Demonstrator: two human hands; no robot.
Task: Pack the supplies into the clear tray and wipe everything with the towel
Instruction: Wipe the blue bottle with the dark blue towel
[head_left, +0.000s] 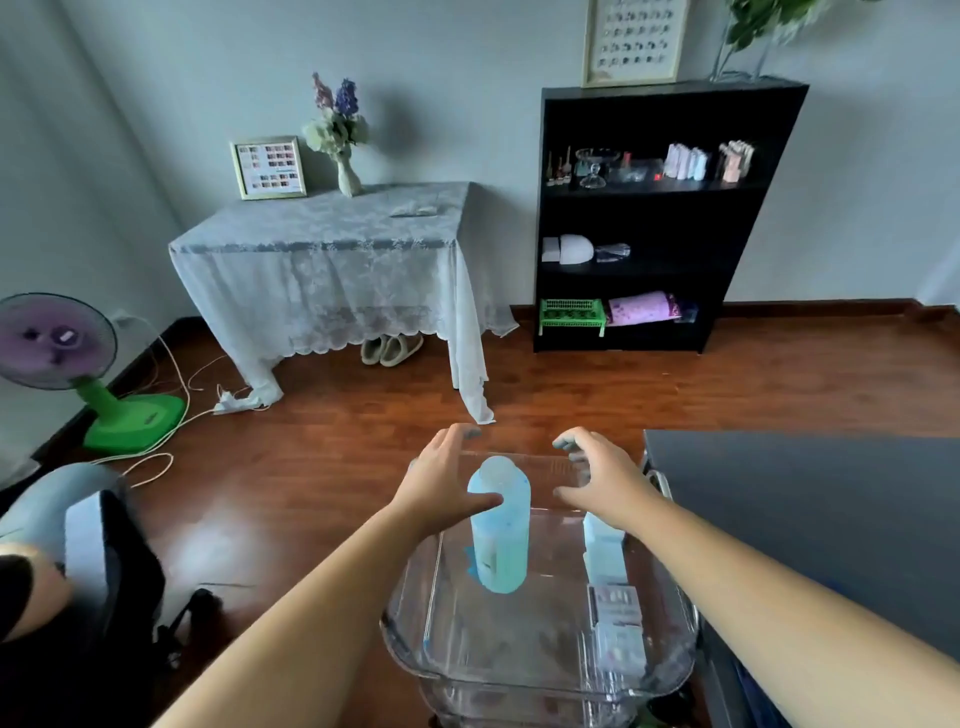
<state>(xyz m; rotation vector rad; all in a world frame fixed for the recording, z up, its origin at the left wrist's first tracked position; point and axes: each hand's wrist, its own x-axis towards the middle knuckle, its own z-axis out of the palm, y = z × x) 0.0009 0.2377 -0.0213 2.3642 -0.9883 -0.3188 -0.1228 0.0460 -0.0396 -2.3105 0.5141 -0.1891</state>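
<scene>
clear tray (415, 649): glossy | blue bottle (498, 540): upright inside | left hand (447, 478), right hand (597, 478): apparently grip far rim

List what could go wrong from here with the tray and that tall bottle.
1. The blue bottle stands upright and loose in the clear tray; a tilt could topple it.
2. The left hand and right hand seem to hold only the far rim, above the wood floor; a slip could drop everything.
3. The boxes along the right wall could slide.
</scene>
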